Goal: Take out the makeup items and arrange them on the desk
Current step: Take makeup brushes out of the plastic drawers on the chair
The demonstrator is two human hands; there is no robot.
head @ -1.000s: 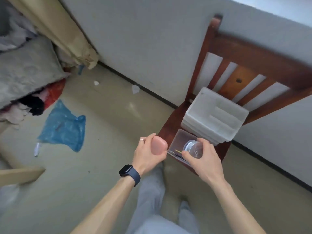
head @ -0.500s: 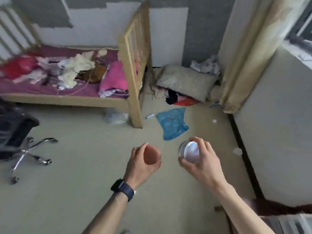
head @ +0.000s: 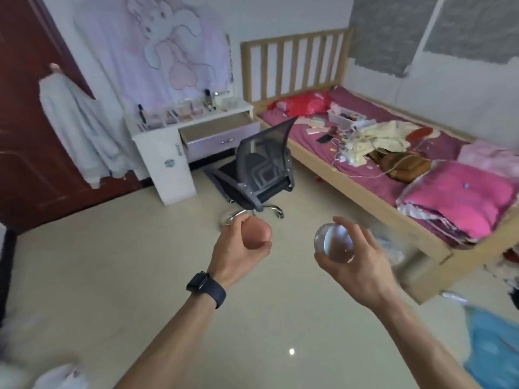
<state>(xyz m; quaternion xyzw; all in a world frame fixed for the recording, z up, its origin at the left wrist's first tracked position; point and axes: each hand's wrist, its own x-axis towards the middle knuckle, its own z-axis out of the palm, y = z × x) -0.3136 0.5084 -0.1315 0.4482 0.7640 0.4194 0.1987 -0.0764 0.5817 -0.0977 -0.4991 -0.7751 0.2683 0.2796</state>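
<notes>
White board makes up the bench, which stands against the wall, well beyond the left hand and off to its left. A row of cosmetics already lines its top, and its drawer hangs open. A grey mesh chair sits just beyond that hand, between it and the bench. The left hand, with a dark watch on its wrist, curls its fingers round a pink egg-shaped sponge, cupping the soft thing so it cannot roll out. Near it on the right, but apart, the right hand grasps a small round jar between fingertips and thumb, with the clear lid facing the camera. Both items are held out in front, probably for carrying to the bench. The bed runs beyond the right hand and to its right.
</notes>
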